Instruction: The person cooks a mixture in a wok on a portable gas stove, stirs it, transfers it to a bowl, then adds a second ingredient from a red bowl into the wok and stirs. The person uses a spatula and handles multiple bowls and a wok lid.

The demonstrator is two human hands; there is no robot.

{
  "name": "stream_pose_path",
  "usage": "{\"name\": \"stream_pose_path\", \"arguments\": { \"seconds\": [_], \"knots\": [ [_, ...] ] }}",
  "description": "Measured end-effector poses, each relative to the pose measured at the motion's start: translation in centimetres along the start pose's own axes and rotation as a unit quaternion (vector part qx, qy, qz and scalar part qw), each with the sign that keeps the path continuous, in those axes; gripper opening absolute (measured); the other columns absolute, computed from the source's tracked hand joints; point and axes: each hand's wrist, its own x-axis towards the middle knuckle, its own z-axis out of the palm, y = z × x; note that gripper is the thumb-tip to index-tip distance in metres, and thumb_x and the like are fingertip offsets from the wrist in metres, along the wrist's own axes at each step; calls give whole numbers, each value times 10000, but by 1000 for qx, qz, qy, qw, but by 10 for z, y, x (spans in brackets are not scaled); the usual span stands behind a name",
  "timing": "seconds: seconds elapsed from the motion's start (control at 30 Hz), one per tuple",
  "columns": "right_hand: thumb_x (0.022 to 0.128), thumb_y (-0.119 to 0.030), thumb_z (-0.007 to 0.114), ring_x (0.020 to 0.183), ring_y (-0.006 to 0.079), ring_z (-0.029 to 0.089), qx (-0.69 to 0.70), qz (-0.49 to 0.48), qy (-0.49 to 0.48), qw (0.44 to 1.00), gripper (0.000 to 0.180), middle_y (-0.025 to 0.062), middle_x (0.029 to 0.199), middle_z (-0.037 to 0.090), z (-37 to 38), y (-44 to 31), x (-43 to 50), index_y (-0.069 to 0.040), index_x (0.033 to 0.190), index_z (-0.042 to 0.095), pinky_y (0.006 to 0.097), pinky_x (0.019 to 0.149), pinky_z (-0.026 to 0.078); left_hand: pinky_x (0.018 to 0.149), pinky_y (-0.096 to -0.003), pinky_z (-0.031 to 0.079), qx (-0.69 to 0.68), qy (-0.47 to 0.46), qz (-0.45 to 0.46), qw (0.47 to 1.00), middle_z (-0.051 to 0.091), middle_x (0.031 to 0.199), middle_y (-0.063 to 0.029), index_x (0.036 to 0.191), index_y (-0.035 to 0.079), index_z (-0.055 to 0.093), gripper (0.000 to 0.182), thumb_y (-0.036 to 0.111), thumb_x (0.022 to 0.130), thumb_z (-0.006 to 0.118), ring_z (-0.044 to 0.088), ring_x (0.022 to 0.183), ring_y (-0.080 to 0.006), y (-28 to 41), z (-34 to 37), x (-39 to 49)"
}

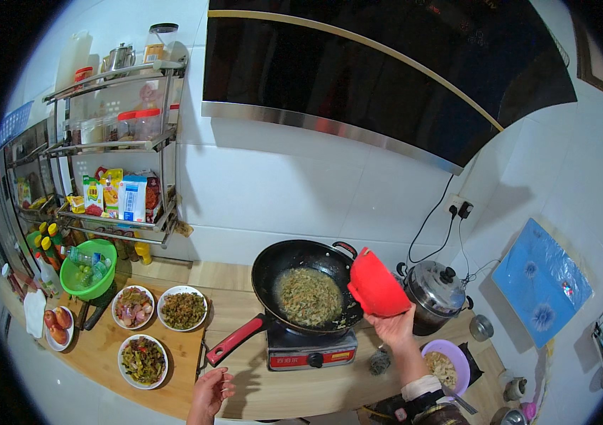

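Observation:
My right hand (394, 326) holds a red bowl (378, 287) by its lower edge, tilted over the right rim of a black wok (267, 276). In the wok lies a chopped, greenish-brown food mixture (309, 296) with some liquid around it. The wok rests on a portable gas stove (312, 356) with a black knob. Its red-and-black handle (237, 340) points towards the lower left. Just below the handle's end is my left hand (212, 390), empty, its fingers loosely curled and apart from the handle. The inside of the red bowl is hidden.
Plates of food (143, 362) stand on a wooden cutting board (184, 372) at left, near a green basin (89, 292). Right of the wok are a lidded pot (434, 295), a steel scouring pad (379, 362) and a purple bowl (455, 361). A range hood (333, 69) hangs above.

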Motion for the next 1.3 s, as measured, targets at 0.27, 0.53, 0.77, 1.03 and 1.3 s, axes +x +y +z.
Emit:
{"name": "stream_pose_path", "arguments": {
  "seconds": [0.27,0.53,0.77,1.03,1.3],
  "knots": [
    [784,-541,368,988,384,542,34,65,-104,992,623,147,1231,476,-9,3,-12,-120,1238,433,424,652,525,518,-324,521,32,1,-29,999,613,820,-118,1013,2,538,217,161,871,498,602,610,-205,-12,11,5],
    [836,-495,331,1006,303,539,-24,-71,-23,997,567,103,1208,491,-36,-53,-79,-120,1257,391,419,699,525,459,-298,493,116,-22,-64,991,613,784,-69,1000,55,555,206,200,857,521,598,602,-188,-31,41,19],
    [820,-503,394,1100,329,481,-23,-335,92,937,624,153,1295,396,-84,-157,-209,-96,1290,337,460,829,480,444,-273,509,176,-107,-125,970,613,757,-70,941,58,581,161,181,841,554,602,590,-170,-73,95,41],
    [795,-495,467,1069,354,496,-79,-427,415,799,672,178,1272,393,-202,-214,-369,-92,1301,282,452,777,514,463,-302,518,215,-221,-211,928,602,718,-88,863,13,586,114,120,831,566,588,555,-184,-146,155,52],
    [833,-430,388,1027,319,524,-44,-379,507,773,544,145,1226,445,-337,-172,-403,-101,1263,338,415,710,535,474,-326,521,288,-217,-261,895,578,619,-91,818,-16,580,170,147,853,545,563,483,-187,-186,185,39]
  ]
}}
